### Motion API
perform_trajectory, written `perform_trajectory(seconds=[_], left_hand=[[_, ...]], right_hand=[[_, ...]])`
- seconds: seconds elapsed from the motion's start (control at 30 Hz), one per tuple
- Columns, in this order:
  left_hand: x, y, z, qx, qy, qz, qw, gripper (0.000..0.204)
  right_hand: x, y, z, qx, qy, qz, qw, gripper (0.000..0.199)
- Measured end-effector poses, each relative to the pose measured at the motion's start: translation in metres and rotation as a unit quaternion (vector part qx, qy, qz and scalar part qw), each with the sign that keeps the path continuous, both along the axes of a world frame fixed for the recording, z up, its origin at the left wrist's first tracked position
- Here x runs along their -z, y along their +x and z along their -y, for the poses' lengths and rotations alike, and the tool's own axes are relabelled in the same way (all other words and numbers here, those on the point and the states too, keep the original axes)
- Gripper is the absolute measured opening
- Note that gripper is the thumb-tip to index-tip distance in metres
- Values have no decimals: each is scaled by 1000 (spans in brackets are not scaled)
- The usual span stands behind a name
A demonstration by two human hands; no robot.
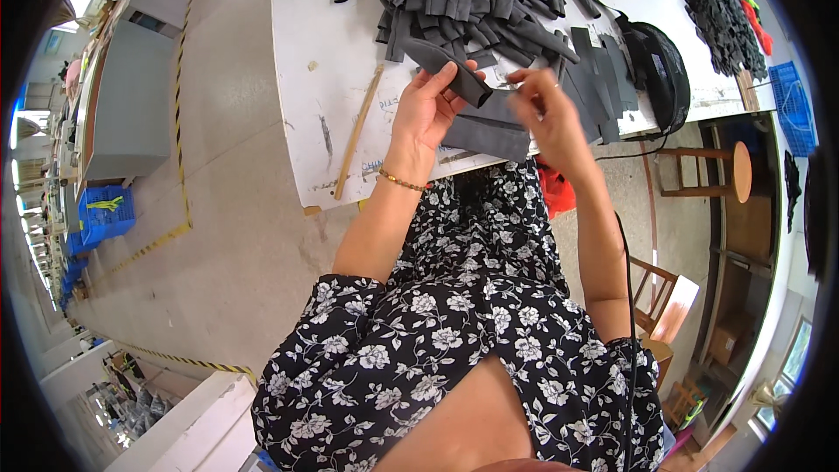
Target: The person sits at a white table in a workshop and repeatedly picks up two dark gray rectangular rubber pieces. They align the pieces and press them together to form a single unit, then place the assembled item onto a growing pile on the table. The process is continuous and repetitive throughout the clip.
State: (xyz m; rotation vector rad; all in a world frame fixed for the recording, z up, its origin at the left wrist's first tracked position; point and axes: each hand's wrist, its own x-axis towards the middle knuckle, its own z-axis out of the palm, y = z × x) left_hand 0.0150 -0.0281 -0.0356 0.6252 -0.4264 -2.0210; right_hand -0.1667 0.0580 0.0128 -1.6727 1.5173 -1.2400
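Observation:
My left hand (421, 114) is closed on a dark grey fabric tube (468, 83), the thumb lying along its top. The tube slants down to the right, and its near end gapes a little. Just right of that end is my right hand (546, 109), smeared by motion, its fingers bent. Whether it holds anything I cannot make out. Flat dark grey strips (485, 135) lie on the white table under both hands. Beyond them rises a heap of similar dark grey tubes (472, 0).
A wooden stick (360, 131) lies on the table's left part. More flat strips (603, 79) and a black bag (655, 74) are to the right, with a dark pile (721, 22) farther off. A wooden stool (712, 170) and a blue basket (793, 109) stand beyond the right edge.

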Motion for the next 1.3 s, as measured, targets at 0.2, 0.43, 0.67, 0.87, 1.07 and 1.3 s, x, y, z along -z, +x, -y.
perform_trajectory(seconds=[0.2, 0.43, 0.67, 0.87, 1.07, 1.3], left_hand=[[-5, 16, 6, -24, 14, 16, 1000, 19], [-3, 13, 9, -29, 10, 20, 999, 19], [-5, 13, 7, 29, -25, 31, 999, 19], [-14, 15, 1, 22, -42, 20, 999, 15], [-38, 0, -25, -55, -129, 64, 988, 22], [-52, -7, -24, -29, -177, -50, 983, 23]], right_hand=[[-23, 10, -16, 17, 23, -24, 999, 31], [-27, 22, -18, 23, 15, -66, 997, 33], [-23, 21, -5, 50, -71, -175, 981, 25], [-26, 24, -2, 58, -150, -283, 946, 23], [-27, 42, -3, 86, -161, -262, 948, 37], [-24, 66, -3, 55, -187, -182, 964, 53]])
